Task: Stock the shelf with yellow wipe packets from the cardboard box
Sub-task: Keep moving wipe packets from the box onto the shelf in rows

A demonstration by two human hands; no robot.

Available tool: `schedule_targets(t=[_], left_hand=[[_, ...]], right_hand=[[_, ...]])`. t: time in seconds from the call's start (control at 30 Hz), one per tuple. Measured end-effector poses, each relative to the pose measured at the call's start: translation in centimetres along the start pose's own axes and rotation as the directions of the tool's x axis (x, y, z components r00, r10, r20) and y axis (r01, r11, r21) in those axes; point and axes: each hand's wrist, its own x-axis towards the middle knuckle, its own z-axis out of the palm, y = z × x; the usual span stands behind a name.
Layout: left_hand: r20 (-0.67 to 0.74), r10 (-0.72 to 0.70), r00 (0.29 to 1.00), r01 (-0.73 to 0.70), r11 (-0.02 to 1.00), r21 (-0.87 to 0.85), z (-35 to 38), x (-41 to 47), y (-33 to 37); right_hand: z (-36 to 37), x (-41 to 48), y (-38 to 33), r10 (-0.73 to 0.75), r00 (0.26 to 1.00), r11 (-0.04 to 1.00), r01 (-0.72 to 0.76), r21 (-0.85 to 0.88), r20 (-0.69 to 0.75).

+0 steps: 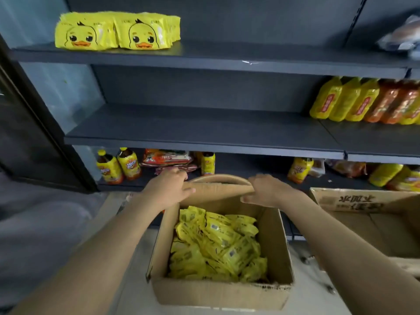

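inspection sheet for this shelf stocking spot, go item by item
surface: dark metal shelves, three levels in view.
job's things: duck-face wipe packets stand at the top shelf's left; open cardboard box on the floor holds a loose heap of packets.
clutter: second cardboard box at right; drink bottles on the middle shelf's right end; bottles and snack bags on the bottom shelf.
hands: left hand and right hand both grip the box's far flap, which bows upward.
cables: nothing seen.
surroundings: dark cabinet at left; pale floor.
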Motion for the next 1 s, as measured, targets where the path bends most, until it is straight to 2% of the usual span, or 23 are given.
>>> schedule_targets(t=[0.27,0.5,0.63,0.83,0.93,1.0], left_hand=[[0.233,-0.005,0.973,0.016,0.999,-0.048,11.8,1.8,1.6],[0.423,-0.042,0.905,0.075,0.995,-0.061,21.3,5.3,2.2],[0.505,-0.072,0.860,0.111,0.993,-0.048,25.1,6.9,2.9],[0.578,-0.091,0.811,0.168,0.982,-0.081,28.9,8.4,2.2],[0.591,-0.107,0.800,0.202,0.974,-0.098,30.7,9.3,1.2],[0.581,-0.121,0.805,0.219,0.971,-0.100,31.8,9.9,0.7]], right_hand=[[11.6,1.4,3.5,0.088,0.966,0.990,-0.112,0.087,0.241],[20.8,6.2,6.2,0.138,0.866,0.958,-0.240,0.158,0.480],[25.8,8.2,6.7,0.176,0.786,0.889,-0.386,0.248,0.592],[31.2,11.2,6.1,0.282,0.714,0.776,-0.563,0.286,0.640],[32.4,12.5,5.7,0.379,0.668,0.657,-0.682,0.322,0.641],[33.3,13.4,5.1,0.436,0.610,0.538,-0.766,0.352,0.662]])
